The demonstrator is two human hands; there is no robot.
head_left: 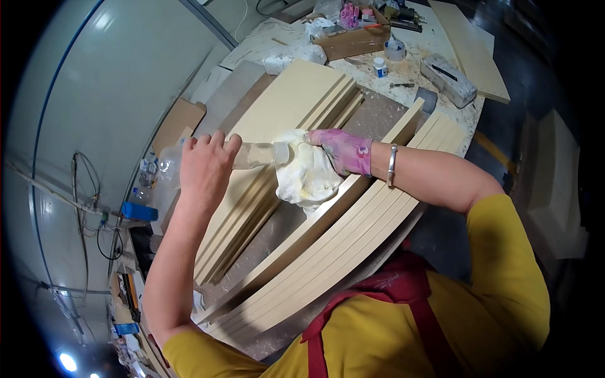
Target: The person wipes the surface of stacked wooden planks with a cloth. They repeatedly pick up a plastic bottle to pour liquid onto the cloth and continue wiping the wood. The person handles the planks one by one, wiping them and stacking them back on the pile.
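The only view looks steeply down from the person's head, near above the left hand (211, 165) and right hand (343, 153), facing across the bench (413, 53), wall (126, 82) at left.

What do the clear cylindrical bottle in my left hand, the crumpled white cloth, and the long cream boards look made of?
Clear cylindrical bottle: probably glossy plastic, see-through with highlights; possibly glass.
Crumpled white cloth: likely matte fabric, softly folded.
Long cream boards: perhaps coated wood or fibreboard, smooth and evenly coloured.

I see a lane between the left board stack (283, 94) and the right board row (353, 233); worktop (379, 113) shows either end, white cloth (307, 176) obstructs mid-lane. Grey block (451, 86) stands beyond.
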